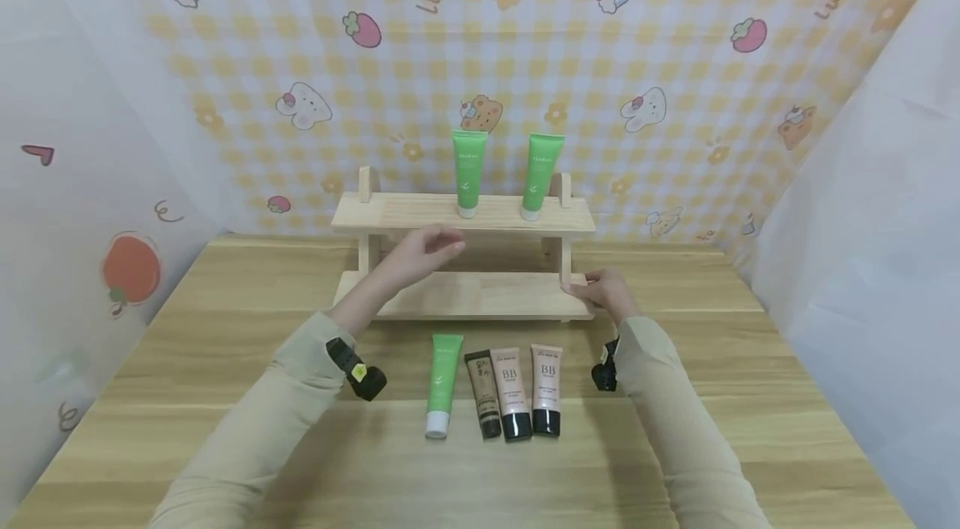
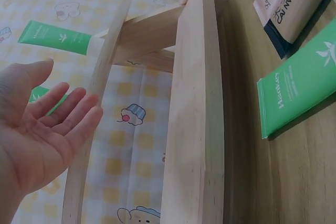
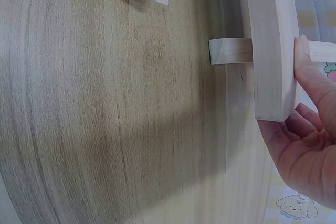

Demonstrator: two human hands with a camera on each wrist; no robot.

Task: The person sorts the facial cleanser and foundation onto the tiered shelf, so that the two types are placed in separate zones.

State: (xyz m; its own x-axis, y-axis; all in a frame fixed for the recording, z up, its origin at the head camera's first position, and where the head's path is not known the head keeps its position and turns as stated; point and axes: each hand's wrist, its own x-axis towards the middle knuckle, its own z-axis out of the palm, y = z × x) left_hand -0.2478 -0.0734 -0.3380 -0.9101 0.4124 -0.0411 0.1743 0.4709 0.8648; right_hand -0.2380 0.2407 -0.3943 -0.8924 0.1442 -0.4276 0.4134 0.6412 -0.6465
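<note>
A two-tier wooden display shelf (image 1: 487,296) stands at the back of the table. My right hand (image 1: 609,293) grips the right end of its lower board, thumb on top and fingers underneath in the right wrist view. Just in front of the upper board (image 1: 416,212), my left hand (image 1: 429,252) is held with fingers loosely extended and nothing in it. Two green squeeze tubes, one left (image 1: 468,169) and one right (image 1: 542,169), stand cap-down on the upper board. The right one leans slightly.
In front of the shelf lie a green tube (image 1: 444,375), a brown tube (image 1: 483,391) and two pinkish BB cream tubes (image 1: 512,387), (image 1: 547,383) with black caps. Behind the shelf hangs a yellow checked cloth (image 1: 465,54); white cloth (image 1: 870,204) hangs at the sides.
</note>
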